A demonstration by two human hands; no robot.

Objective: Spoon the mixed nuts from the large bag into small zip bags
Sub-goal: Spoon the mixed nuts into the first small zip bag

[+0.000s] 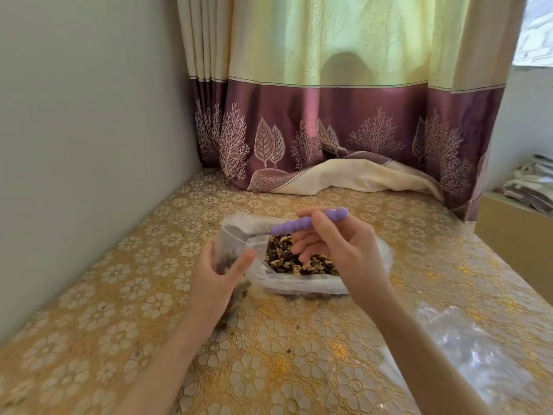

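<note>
A large clear bag [299, 283] lies open on the table, full of mixed nuts [287, 259]. My left hand [215, 274] holds a small zip bag [232, 244] upright just left of it, with a few nuts at its bottom. My right hand [344, 247] grips the purple beaded handle of a spoon [302, 224]. The spoon's metal bowl reaches inside the mouth of the small bag.
The table wears a gold floral cloth [269, 354]. A grey wall [89, 145] runs along the left. A purple and cream curtain [344, 139] drapes onto the far edge. Clear plastic bags [466, 354] lie at the near right. A box with folded cloth [520, 223] stands at the right.
</note>
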